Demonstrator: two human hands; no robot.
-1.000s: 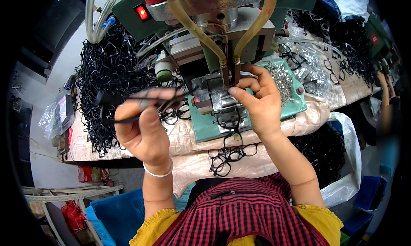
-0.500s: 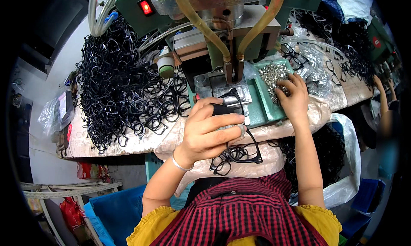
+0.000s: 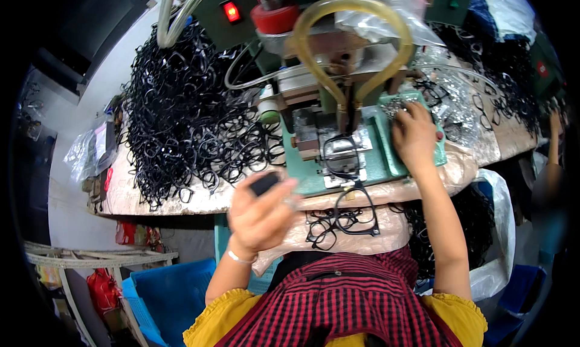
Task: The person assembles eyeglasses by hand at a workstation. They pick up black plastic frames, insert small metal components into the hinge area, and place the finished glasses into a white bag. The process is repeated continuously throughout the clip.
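Observation:
A black eyeglass frame (image 3: pixel 357 184) lies on the machine's metal fixture (image 3: pixel 336 181). One lens rim sits below the upright electrode tips; the other hangs over the front edge. My left hand (image 3: pixel 261 217), smeared by motion, is left of the frame and apart from it, a black cover on one finger. At the right, my right hand (image 3: pixel 415 138) dips into a green tray (image 3: pixel 396 163) of small silver metal parts (image 3: pixel 393 107). Its fingers curl down among them, fingertips hidden, so any piece in them cannot be made out.
A large heap of black eyeglass frames (image 3: pixel 175 117) covers the table's left side. More frames (image 3: pixel 323 231) rest on the cloth over my lap. Yellowish hoses (image 3: pixel 356 6) arch above the fixture. Bagged metal parts (image 3: pixel 453 105) lie right of the tray. A co-worker's arm (image 3: pixel 554 141) shows far right.
My left hand has let go of the eyeglass frame and moved left, leaving it on the fixture. My right hand has reached deeper into the parts tray. The whole view has shifted slightly.

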